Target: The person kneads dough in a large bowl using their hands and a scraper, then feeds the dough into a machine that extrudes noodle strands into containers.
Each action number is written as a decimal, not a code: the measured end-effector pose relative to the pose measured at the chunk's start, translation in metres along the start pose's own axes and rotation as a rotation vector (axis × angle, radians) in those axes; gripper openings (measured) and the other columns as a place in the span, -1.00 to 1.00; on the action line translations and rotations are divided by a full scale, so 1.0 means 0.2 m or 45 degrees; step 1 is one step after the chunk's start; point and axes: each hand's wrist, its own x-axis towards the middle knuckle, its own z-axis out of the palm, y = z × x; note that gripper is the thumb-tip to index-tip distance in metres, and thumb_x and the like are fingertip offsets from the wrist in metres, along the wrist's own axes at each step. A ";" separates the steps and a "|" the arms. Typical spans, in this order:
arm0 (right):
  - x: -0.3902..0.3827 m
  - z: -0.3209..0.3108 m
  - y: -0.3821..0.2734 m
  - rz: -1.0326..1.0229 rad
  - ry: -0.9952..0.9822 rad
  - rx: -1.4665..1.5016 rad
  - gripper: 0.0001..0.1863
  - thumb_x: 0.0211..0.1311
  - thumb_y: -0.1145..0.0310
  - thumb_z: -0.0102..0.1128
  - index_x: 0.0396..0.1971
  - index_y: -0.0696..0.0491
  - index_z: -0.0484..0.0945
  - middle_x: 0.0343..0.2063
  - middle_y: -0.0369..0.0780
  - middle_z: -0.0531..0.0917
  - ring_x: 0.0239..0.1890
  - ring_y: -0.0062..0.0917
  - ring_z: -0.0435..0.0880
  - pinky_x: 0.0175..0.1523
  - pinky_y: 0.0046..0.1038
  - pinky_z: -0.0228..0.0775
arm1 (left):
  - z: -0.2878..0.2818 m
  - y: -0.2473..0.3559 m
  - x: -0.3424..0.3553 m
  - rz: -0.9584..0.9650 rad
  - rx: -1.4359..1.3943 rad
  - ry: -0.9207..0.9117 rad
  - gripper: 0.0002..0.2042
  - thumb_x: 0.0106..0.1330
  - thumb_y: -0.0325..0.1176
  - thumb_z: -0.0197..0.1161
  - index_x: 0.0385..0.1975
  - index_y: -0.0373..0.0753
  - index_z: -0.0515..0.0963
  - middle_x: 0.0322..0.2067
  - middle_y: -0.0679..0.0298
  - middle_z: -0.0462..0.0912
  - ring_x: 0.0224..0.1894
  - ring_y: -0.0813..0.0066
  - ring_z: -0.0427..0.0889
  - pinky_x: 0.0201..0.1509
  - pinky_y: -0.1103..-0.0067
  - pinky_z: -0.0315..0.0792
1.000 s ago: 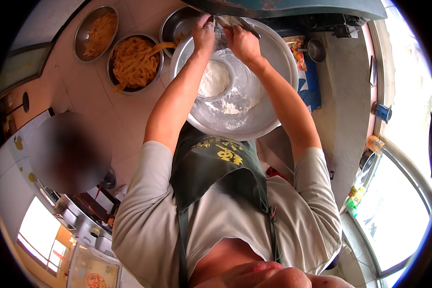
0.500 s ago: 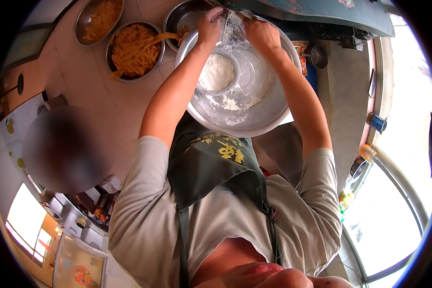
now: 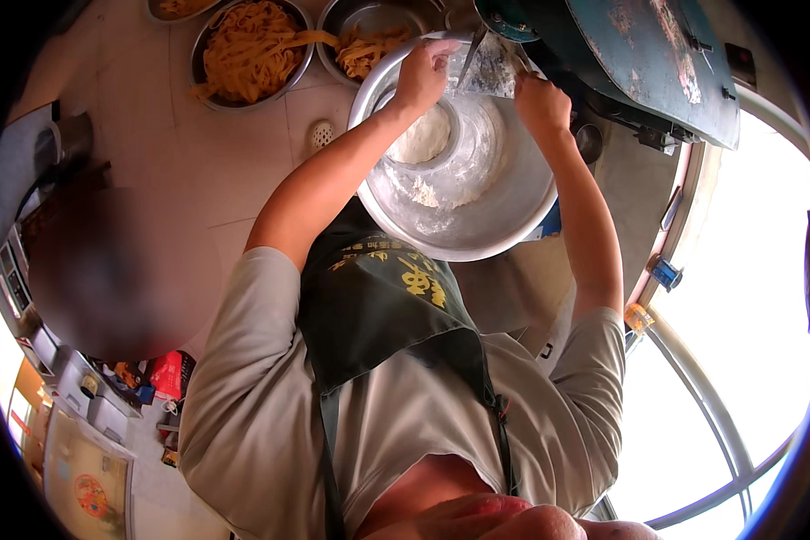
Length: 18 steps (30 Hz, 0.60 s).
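Note:
A large metal basin (image 3: 504, 220) stands under the outlet of a blue-green machine (image 3: 643, 58). In it sits a smaller round bowl (image 3: 456, 126) holding white flour (image 3: 423, 139), and loose flour (image 3: 425, 193) dusts the basin floor. My left hand (image 3: 423, 76) is above the basin's far left rim, its fingers loosely bent and apart from the metal. A flour-dusted metal plate (image 3: 490, 74) slopes down between my hands from the machine. My right hand (image 3: 543, 106) is closed at the plate's right edge; what its fingers grip is mostly hidden.
Metal bowls of wide yellowish noodle strips (image 3: 252, 54) stand on the tiled floor at the far left, a strip bridging into a third bowl (image 3: 382, 18). A small perforated white item (image 3: 321, 134) lies near them. A blurred round patch covers the left side.
The view has shifted, bringing more of the machine into sight. My left hand has come away from the plate's left side; my right hand has drawn nearer along its right edge.

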 end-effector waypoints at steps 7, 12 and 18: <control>0.09 -0.05 -0.02 -0.116 -0.032 -0.130 -0.64 0.37 0.14 -0.04 -0.44 0.06 0.63 -0.56 -0.03 0.68 -0.50 -0.13 0.71 -0.40 -0.16 0.59 | -0.14 0.10 -0.18 -0.025 0.089 -0.021 -0.71 0.29 -0.69 0.00 -0.09 -0.32 0.58 -0.14 0.14 0.67 -0.09 0.35 0.65 0.04 0.53 0.49; 0.13 0.06 0.03 -0.089 0.034 0.030 -0.61 0.39 0.09 -0.06 -0.40 0.09 0.59 -0.60 0.03 0.65 -0.52 -0.07 0.68 -0.44 -0.11 0.56 | -0.13 0.17 -0.27 -0.076 0.084 -0.116 -0.72 0.26 -0.67 0.01 -0.15 -0.28 0.61 -0.17 0.10 0.68 -0.10 0.22 0.67 -0.01 0.47 0.53; 0.03 0.07 -0.08 -0.039 0.041 0.164 -0.56 0.38 0.01 -0.06 -0.40 0.10 0.55 -0.62 0.06 0.63 -0.51 0.00 0.66 -0.37 -0.03 0.55 | -0.22 0.18 -0.30 -0.118 0.057 -0.207 -0.78 0.32 -0.69 -0.03 -0.17 -0.41 0.56 -0.16 0.13 0.68 -0.09 0.34 0.68 0.03 0.54 0.53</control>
